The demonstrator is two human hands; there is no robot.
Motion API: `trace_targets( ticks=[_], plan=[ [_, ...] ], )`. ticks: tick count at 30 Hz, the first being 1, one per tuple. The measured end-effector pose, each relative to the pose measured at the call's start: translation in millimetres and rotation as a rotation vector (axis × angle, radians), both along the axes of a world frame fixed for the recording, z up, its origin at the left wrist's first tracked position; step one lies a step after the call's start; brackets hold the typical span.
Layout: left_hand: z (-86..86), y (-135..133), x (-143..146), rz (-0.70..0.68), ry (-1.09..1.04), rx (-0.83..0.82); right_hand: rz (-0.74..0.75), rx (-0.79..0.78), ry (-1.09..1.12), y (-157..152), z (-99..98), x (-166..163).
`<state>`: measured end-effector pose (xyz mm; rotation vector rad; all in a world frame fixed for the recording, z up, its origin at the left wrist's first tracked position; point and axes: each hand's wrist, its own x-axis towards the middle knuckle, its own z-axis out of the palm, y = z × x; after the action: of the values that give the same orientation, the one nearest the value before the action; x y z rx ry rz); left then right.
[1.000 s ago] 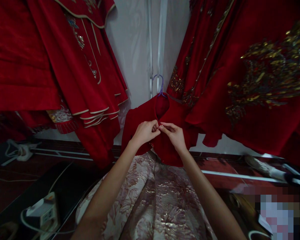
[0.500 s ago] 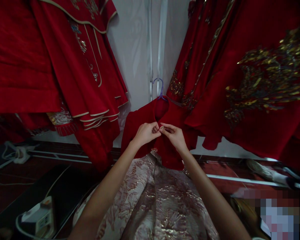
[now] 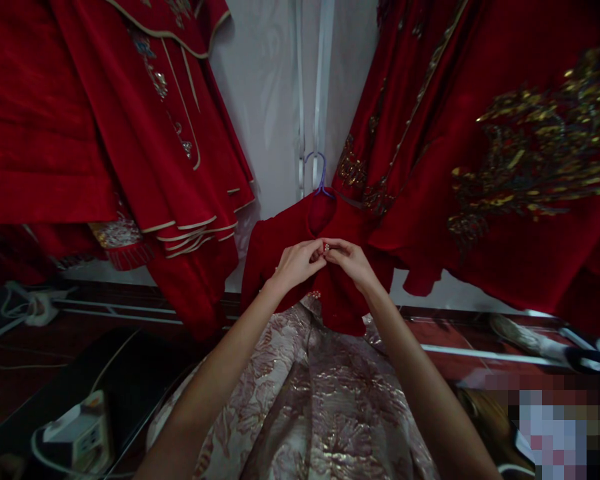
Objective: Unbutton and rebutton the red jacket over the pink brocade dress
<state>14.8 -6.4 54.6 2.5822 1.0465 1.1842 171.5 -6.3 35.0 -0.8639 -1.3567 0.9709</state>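
dim, low-key | white backdrop (image 3: 275, 100) brightest | floor shadowed | wide-angle edge bending | lower-right corner pixelated

We see a short jacket (image 3: 275, 250) in plain deep red, with a small sparkling silver-white button (image 3: 325, 248) at its front and a lilac hanger hook (image 3: 321, 175) above its collar. Below it, near us, a skirt (image 3: 310, 400) is pale pink with a shiny gold and rose leafy brocade. On the left, the hanging robes (image 3: 130, 133) are the same deep red, edged in thin cream piping and dotted with small pale embroidered motifs. On the right, a large robe (image 3: 530, 220) is red with dense gold embroidery. The far wall (image 3: 270, 100) is white. The floor (image 3: 20, 353) is dark reddish brown, and the power strip (image 3: 77, 427) at near left is white.
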Motion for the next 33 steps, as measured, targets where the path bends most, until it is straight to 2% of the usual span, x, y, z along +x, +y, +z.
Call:
trace_targets(
  ticks=[3,6,11,16,19,21,25,33],
  plan=[
    [-15.5,-1.7,18.0,0.038,-0.199,-0.036,-0.036,0.038,0.114,5.3,-8.1,-5.8],
    [-32.4,-1.2,35.7,0.069,-0.381,-0.114,-0.034,0.001,0.239,11.2,-18.0,-12.8],
    [-45.6,1.1,53.0,0.165,-0.728,-0.202,-0.024,-0.032,0.334,13.3,-22.6,-17.7],
    [-57.4,4.4,57.6,0.043,-1.126,-0.438,-0.021,0.026,0.386,4.2,-35.5,-17.8],
    [-65.5,4.1,53.7,-0.051,-1.191,-0.648,-0.020,0.046,0.391,-1.5,-44.8,-18.7],
    [-69.0,3.5,49.8,-0.112,-1.203,-0.731,-0.018,0.060,0.383,-3.3,-47.1,-19.9],
    [-71.8,2.1,44.3,-0.210,-1.266,-0.817,0.005,0.078,0.323,-1.3,-45.6,-21.9],
    [-72.6,0.1,47.3,-0.233,-1.386,-0.978,-0.012,0.068,0.196,0.2,-43.5,-18.8]
  ],
)
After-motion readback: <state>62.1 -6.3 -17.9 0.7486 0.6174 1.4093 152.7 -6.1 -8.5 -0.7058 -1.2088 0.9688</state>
